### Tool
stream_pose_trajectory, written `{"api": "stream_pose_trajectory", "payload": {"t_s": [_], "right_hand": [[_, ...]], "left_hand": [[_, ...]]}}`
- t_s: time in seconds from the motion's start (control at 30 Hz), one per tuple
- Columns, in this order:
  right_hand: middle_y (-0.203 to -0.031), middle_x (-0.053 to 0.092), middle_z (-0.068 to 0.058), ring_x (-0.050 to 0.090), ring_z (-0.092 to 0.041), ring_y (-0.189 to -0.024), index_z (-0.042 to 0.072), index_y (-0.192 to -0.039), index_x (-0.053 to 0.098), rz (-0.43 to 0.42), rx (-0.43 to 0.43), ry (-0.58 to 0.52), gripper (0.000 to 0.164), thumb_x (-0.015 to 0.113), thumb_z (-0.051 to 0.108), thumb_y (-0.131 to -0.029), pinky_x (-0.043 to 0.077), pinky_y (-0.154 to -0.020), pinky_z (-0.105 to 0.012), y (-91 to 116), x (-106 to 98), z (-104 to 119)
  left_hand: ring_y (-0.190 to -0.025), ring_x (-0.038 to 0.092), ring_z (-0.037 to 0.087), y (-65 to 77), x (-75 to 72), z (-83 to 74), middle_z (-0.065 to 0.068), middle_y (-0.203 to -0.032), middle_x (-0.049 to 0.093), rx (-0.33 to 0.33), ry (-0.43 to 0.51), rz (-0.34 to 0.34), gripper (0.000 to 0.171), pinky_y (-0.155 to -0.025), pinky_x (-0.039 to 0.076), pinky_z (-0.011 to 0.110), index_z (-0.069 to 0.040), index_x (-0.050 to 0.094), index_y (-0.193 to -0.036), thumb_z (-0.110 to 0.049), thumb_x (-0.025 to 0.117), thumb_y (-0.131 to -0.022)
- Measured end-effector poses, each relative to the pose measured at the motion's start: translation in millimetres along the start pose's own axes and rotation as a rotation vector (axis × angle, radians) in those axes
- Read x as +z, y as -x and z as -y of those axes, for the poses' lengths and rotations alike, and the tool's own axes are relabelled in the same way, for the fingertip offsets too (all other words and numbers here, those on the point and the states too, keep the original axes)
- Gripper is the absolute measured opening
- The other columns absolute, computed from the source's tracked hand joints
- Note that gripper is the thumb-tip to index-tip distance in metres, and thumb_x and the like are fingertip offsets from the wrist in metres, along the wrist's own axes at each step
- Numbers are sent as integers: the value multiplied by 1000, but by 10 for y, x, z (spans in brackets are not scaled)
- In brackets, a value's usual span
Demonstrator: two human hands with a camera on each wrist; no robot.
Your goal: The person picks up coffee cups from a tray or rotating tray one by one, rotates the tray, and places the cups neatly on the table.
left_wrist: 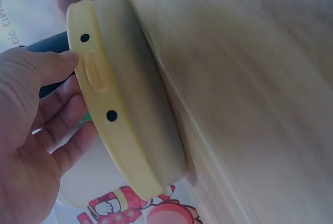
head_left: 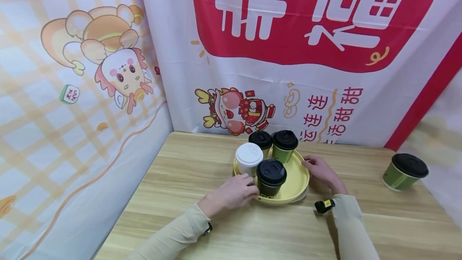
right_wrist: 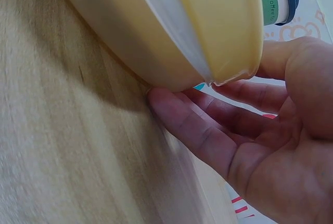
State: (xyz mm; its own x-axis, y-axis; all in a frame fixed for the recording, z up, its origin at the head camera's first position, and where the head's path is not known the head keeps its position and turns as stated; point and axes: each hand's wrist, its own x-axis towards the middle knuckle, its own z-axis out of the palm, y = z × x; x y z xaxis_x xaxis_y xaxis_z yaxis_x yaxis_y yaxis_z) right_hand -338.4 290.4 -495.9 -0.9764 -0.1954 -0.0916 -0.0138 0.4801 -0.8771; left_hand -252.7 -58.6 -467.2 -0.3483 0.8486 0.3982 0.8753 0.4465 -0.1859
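A round yellow tray with a raised rim stands on the wooden table. Its side shows two black dots and a raised oval in the left wrist view. On it are a white-lidded cup, a dark cup with a black lid, a green cup with a black lid and another black-lidded cup behind. My left hand holds the front left rim, thumb and fingertips against it, beside the dark cup. My right hand grips the right edge, thumb over the rim and fingers reaching below.
Another green cup with a black lid stands apart at the table's right. Printed cloth hangs behind the table and along its left side. A pale layer shows under the yellow rim.
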Motion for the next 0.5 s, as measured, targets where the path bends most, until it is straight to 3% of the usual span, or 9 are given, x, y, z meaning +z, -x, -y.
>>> {"api": "stream_pose_trajectory", "payload": {"t_s": [0.27, 0.5], "right_hand": [[-110, 57, -27, 62, -20, -81, -6, -126, 46, 7, -13, -44, 42, 48, 24, -96, 55, -66, -35, 16, 1, 24], [-105, 59, -23, 60, -18, -75, -5, -124, 49, -8, -9, -11, 41, 49, 26, -96, 54, -62, -36, 19, -1, 34]], "left_hand": [[-85, 52, 12, 85, 30, 123, -8, -89, 58, -47, 53, 18, 7, -74, 45, 24, -24, 67, -90, -29, 66, -85], [-87, 51, 12, 181, 29, 242, -7, -90, 57, -106, 120, 27, 5, -76, 44, 23, -22, 67, -88, -25, 63, -88]]}}
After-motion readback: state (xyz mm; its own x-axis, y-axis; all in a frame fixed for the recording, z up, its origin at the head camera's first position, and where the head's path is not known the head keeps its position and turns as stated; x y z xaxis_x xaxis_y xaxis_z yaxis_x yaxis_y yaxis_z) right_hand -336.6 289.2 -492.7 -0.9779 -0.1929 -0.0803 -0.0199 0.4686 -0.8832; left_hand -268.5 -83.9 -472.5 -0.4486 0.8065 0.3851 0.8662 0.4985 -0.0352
